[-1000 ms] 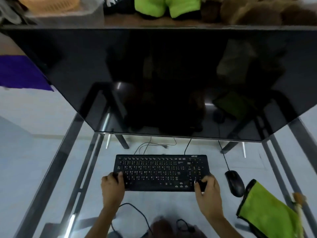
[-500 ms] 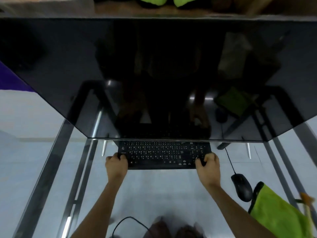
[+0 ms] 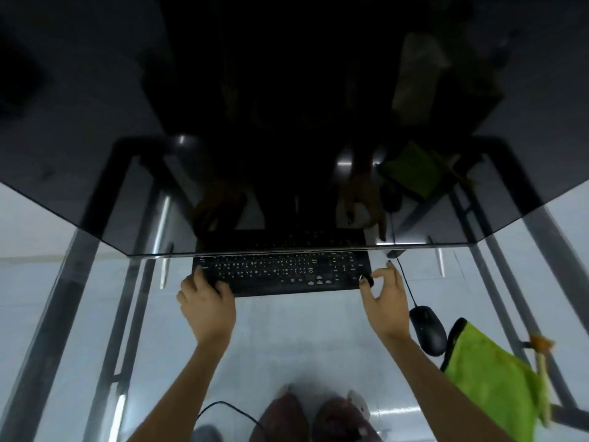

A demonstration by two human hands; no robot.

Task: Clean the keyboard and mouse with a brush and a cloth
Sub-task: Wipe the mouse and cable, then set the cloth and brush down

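A big dark monitor (image 3: 287, 106) fills the top of the view, its glossy screen mirroring the desk, both hands and a patch of green. Under it runs a glass desk (image 3: 302, 346) on a metal frame, with the pale floor showing through. The black keyboard (image 3: 282, 272) lies flat on the glass right below the screen's lower edge, its far rows tucked under that edge. The person's bare forearms reach up from the bottom. The left hand (image 3: 207, 309) grips the keyboard's near left corner, fingers curled over the keys and the thumb side wrapped round the edge. The right hand (image 3: 387, 306) is at the near right corner, thumb and forefinger pinched together on that corner while the other fingers fan out loosely above it. To the right, near the desk's edge, lies a green cloth (image 3: 497, 387) with a dark border. Just beside its upper left corner sits the black mouse (image 3: 427, 329), its cord running up toward the monitor. A brush (image 3: 541, 355) with an orange tip lies along the cloth's right side, too blurred to make out well. A dark cable (image 3: 229, 409) loops near the bottom, by the person's shoes (image 3: 306, 419) seen through the glass.
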